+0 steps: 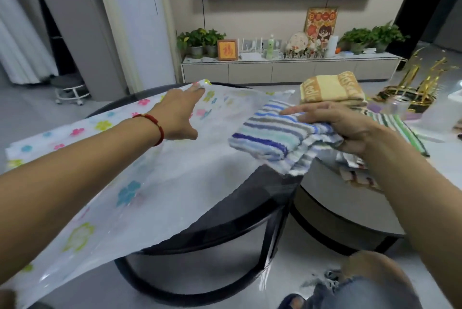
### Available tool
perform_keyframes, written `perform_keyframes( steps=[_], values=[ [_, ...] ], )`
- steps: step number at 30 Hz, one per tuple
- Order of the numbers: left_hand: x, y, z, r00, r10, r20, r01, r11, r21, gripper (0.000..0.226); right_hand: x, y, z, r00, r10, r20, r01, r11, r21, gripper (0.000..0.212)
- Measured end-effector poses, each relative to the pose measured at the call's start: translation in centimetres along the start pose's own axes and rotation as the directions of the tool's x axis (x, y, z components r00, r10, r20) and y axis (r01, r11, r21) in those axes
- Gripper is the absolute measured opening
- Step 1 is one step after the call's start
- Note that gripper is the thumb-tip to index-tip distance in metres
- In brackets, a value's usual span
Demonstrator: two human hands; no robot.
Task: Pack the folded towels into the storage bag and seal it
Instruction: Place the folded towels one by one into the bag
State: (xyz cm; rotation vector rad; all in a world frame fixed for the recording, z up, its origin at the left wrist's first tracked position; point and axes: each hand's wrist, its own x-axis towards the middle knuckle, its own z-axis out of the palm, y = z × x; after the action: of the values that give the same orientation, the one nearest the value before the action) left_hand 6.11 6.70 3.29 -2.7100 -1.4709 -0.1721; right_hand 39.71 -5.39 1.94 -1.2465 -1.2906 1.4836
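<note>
A clear storage bag (140,183) printed with coloured flowers lies spread over a dark round table (237,208). My left hand (180,113) reaches to the bag's far edge and pinches it there. My right hand (342,126) grips a folded blue-striped towel (272,136), index finger stretched along its top, at the bag's right side. Behind it lie a folded yellow-orange towel (330,88) and a green-striped towel (400,126). More folded cloth (360,173) shows under my right wrist.
A second round table (332,198) with a light top stands to the right and bears the towels. Gold ornaments (425,83) and a clear container (440,113) sit at far right. A TV cabinet (287,68) with plants runs along the back wall. My knee (370,281) is low right.
</note>
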Motion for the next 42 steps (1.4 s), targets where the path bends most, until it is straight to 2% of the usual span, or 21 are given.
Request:
perform_keyframes(
  steps=[2, 5, 7, 9, 11, 13, 15, 19, 22, 24, 26, 29, 31, 33, 35, 36, 37, 39, 41, 42],
  values=[
    [-0.1, 0.3, -0.6, 1.000, 0.025, 0.006, -0.025, 1.000, 0.019, 0.112, 4.7, 1.3, 4.2, 1.000, 0.024, 0.013, -0.023, 1.000, -0.020, 0.030],
    [-0.7, 0.8, -1.9, 0.999, 0.044, -0.002, -0.044, 0.999, 0.016, 0.108, 13.0, 3.8, 8.7, 0.974, 0.002, -0.227, 0.033, 0.988, 0.149, 0.033],
    [-1.4, 1.3, -2.8, 0.995, 0.098, -0.036, -0.098, 0.995, -0.003, 0.099, 18.2, 5.8, 10.1, 0.918, 0.024, -0.395, 0.085, 0.963, 0.256, 0.031],
    [-1.9, 1.5, -3.6, 0.986, 0.154, -0.065, -0.155, 0.988, -0.011, 0.090, 22.2, 7.7, 10.6, 0.863, 0.095, -0.496, 0.068, 0.952, 0.299, 0.028],
    [-2.0, 1.4, -3.9, 0.987, 0.158, -0.031, -0.158, 0.987, 0.016, 0.094, 25.3, 9.1, 10.6, 0.786, 0.147, -0.600, 0.027, 0.962, 0.271, 0.037],
    [-1.9, 0.9, -3.8, 0.990, 0.140, 0.018, -0.141, 0.989, 0.034, 0.101, 27.8, 9.5, 10.3, 0.739, 0.101, -0.667, -0.004, 0.989, 0.145, 0.042],
    [-1.9, 0.6, -3.4, 0.989, 0.143, 0.045, -0.144, 0.989, 0.012, 0.102, 29.7, 9.2, 9.6, 0.738, 0.054, -0.673, -0.016, 0.998, 0.062, 0.044],
    [-1.9, 0.2, -2.6, 0.984, 0.173, 0.038, -0.173, 0.985, -0.006, 0.098, 30.9, 8.1, 7.9, 0.830, 0.023, -0.557, -0.005, 0.999, 0.034, 0.039],
    [-1.7, 0.3, -2.5, 0.987, 0.154, 0.034, -0.153, 0.988, -0.030, 0.098, 28.7, 7.6, 7.1, 0.816, -0.018, -0.578, 0.008, 1.000, -0.020, 0.042],
    [-1.4, 0.5, -2.6, 0.991, 0.131, 0.020, -0.130, 0.990, -0.052, 0.098, 25.8, 7.5, 6.7, 0.821, -0.053, -0.568, -0.057, 0.983, -0.174, 0.036],
    [-1.1, 1.0, -2.7, 0.992, 0.123, 0.006, -0.123, 0.991, -0.057, 0.096, 21.9, 7.7, 6.1, 0.876, -0.088, -0.474, -0.092, 0.935, -0.344, 0.028],
    [-0.5, 1.7, -2.6, 0.992, 0.130, -0.001, -0.130, 0.991, -0.035, 0.093, 14.0, 8.6, 4.0, 0.902, -0.181, -0.393, -0.096, 0.802, -0.590, 0.020],
    [-0.2, 2.1, -2.8, 0.993, 0.115, -0.009, -0.115, 0.992, -0.050, 0.091, 8.5, 8.8, 1.5, 0.819, -0.315, -0.480, -0.154, 0.685, -0.712, 0.020],
    [0.0, 2.6, -3.0, 0.995, 0.097, -0.029, -0.099, 0.993, -0.068, 0.090, 4.0, 8.6, -2.2, 0.646, -0.476, -0.597, -0.286, 0.575, -0.767, 0.021],
    [0.0, 3.0, -3.1, 0.996, 0.079, -0.038, -0.081, 0.994, -0.074, 0.089, 0.7, 8.2, -6.7, 0.483, -0.556, -0.676, -0.461, 0.495, -0.736, 0.016],
    [-0.1, 3.2, -3.2, 0.997, 0.072, -0.039, -0.074, 0.995, -0.072, 0.088, -0.4, 8.0, -8.8, 0.433, -0.548, -0.716, -0.571, 0.448, -0.688, 0.017],
    [-0.1, 3.2, -3.2, 0.997, 0.067, -0.040, -0.069, 0.996, -0.064, 0.087, -1.2, 8.0, -10.8, 0.390, -0.486, -0.782, -0.686, 0.413, -0.599, 0.023],
    [-0.4, 3.3, -3.1, 0.997, 0.067, -0.042, -0.068, 0.997, -0.047, 0.085, -2.5, 8.2, -13.5, 0.299, -0.230, -0.926, -0.833, 0.410, -0.371, 0.032],
    [-0.6, 3.2, -2.9, 0.997, 0.069, -0.045, -0.071, 0.996, -0.051, 0.082, -3.3, 8.5, -14.6, 0.288, -0.032, -0.957, -0.872, 0.404, -0.276, 0.033],
    [-0.7, 3.1, -2.8, 0.997, 0.063, -0.042, -0.065, 0.997, -0.049, 0.081, -3.4, 8.7, -14.9, 0.299, -0.015, -0.954, -0.872, 0.401, -0.280, 0.033]
  ],
)
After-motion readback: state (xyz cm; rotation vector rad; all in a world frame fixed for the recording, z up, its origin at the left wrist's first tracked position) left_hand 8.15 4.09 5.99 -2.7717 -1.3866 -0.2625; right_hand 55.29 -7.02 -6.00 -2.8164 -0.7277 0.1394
